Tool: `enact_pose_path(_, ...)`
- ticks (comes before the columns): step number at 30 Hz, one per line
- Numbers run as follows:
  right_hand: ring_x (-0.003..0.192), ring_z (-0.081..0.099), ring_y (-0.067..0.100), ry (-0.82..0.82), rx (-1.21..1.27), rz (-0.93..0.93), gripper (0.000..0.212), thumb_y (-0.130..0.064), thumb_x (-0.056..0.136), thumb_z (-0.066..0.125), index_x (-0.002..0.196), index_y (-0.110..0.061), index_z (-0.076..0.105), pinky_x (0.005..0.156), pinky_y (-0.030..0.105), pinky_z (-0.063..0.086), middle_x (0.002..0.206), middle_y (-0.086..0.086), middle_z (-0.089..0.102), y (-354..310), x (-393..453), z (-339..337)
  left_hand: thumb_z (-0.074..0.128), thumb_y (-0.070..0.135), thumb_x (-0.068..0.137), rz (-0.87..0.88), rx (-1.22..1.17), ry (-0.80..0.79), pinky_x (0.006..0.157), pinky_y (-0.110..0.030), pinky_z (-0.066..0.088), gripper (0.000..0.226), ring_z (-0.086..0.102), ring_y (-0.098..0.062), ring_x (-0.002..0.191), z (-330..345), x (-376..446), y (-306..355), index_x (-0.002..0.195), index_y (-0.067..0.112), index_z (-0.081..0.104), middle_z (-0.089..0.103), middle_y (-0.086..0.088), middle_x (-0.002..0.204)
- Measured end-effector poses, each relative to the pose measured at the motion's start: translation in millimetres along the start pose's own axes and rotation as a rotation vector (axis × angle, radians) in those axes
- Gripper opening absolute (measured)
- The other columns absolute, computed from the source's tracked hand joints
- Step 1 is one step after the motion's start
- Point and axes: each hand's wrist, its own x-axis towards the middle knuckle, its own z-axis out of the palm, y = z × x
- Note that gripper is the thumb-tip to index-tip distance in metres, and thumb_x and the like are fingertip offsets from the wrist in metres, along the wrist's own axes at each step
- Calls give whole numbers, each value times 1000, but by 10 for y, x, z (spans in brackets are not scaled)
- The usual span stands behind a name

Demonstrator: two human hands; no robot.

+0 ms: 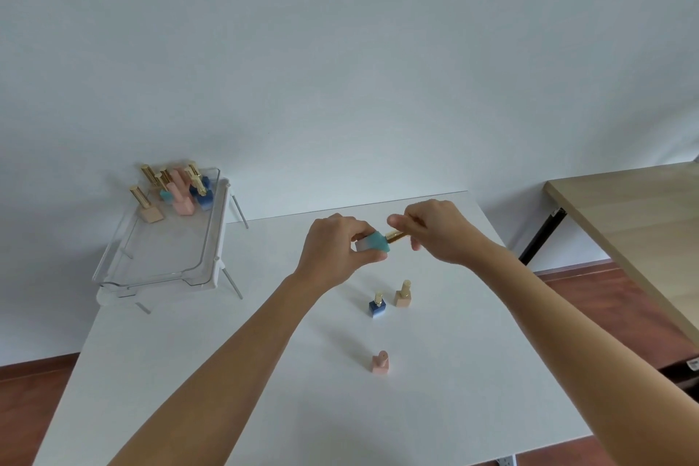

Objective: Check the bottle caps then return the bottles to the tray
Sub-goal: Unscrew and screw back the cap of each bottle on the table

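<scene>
The left hand is gripping the small square teal-and-white glass bottle, tilted sideways above the white table; the right hand is pinching its slim gold cap; a gentle twist with the body steadied should be testing tightness best; the clear plastic tray is sitting well apart to the left, awaiting the bottle.

Table lay open at 6–8 o'clock; three upright bottles — blue, beige, pink — blocked 5 o'clock below both hands, tray walled off 10 o'clock.
</scene>
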Motion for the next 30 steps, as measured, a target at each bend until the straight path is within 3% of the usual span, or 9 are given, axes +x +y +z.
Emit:
enact_pose_path(3, 67, 55, -2, -29, -9, -116, 9, -34, 85, 69, 91, -31, 63, 60, 16, 38, 73, -13, 65, 65, -58, -81, 80, 46, 70, -38, -21, 6, 71, -34, 51, 30, 58, -14, 80, -4, -3, -29, 93, 28, 74, 71, 7, 82)
enact_pose_path(5, 64, 54, -5, 5, -2, -129, 4, -28, 86, 68, 83, -27, 65, 56, 13, 35, 66, -13, 63, 81, -75, -72, 81, 46, 69, -40, -29, 7, 71, -33, 50, 29, 58, -13, 80, 2, -15, -46, 92, 29, 74, 71, 7, 82)
enact_pose_path(8, 46, 50, 3, 14, 16, -8, 44, -46, 93, 53, 61, -16, 60, 46, 13, 38, 51, -7, 59, 55, -46, 23, 80, 46, 70, -20, -12, 5, 70, -32, 50, 29, 58, -13, 80, 20, -22, -33, 93, 29, 74, 72, 8, 83)
enact_pose_path(11, 49, 51, 12, -11, 0, 89, 58, -57, 92, 47, 56, -14, 60, 50, 20, 38, 50, -3, 59, 63, -54, 33, 80, 46, 70, -12, 15, -2, 69, -28, 48, 32, 57, -12, 79, 34, -11, -20, 94, 27, 74, 72, 8, 85)
enact_pose_path(15, 77, 55, 4, -22, -52, -72, 22, -37, 81, 74, 100, -29, 67, 62, 13, 37, 91, -13, 68, 122, -112, -58, 80, 48, 70, -43, -5, -10, 69, -29, 49, 33, 58, -12, 80, 47, -8, -41, 95, 28, 74, 71, 8, 85)
enact_pose_path(19, 66, 54, -2, 42, 3, -116, 5, -29, 87, 67, 82, -27, 69, 56, 11, 38, 72, -10, 67, 102, -122, -25, 81, 47, 69, -38, -26, -10, 69, -29, 49, 30, 58, -11, 79, 67, -8, -45, 92, 30, 74, 71, 9, 82)
enact_pose_path(22, 53, 56, 0, 49, 3, 22, 48, -50, 95, 46, 62, -21, 65, 50, 11, 40, 57, -3, 67, 92, -113, 45, 81, 47, 69, -21, -14, -14, 69, -29, 49, 30, 58, -12, 79, 76, -9, -37, 92, 30, 74, 71, 9, 82)
enact_pose_path(27, 76, 56, -1, 25, -55, -89, 20, -37, 84, 70, 102, -29, 65, 61, 10, 36, 85, -13, 68, 115, -196, -11, 81, 47, 69, -56, -21, -31, 70, -28, 50, 33, 59, -12, 79, 100, -20, -49, 94, 28, 74, 71, 10, 84)
enact_pose_path(30, 71, 53, -9, 66, -30, -120, 12, -17, 85, 71, 95, -22, 70, 62, 6, 38, 74, -14, 64, 99, -219, 15, 82, 45, 68, -64, -50, -39, 72, -31, 51, 30, 59, -12, 81, 126, -26, -65, 93, 29, 74, 72, 9, 85)
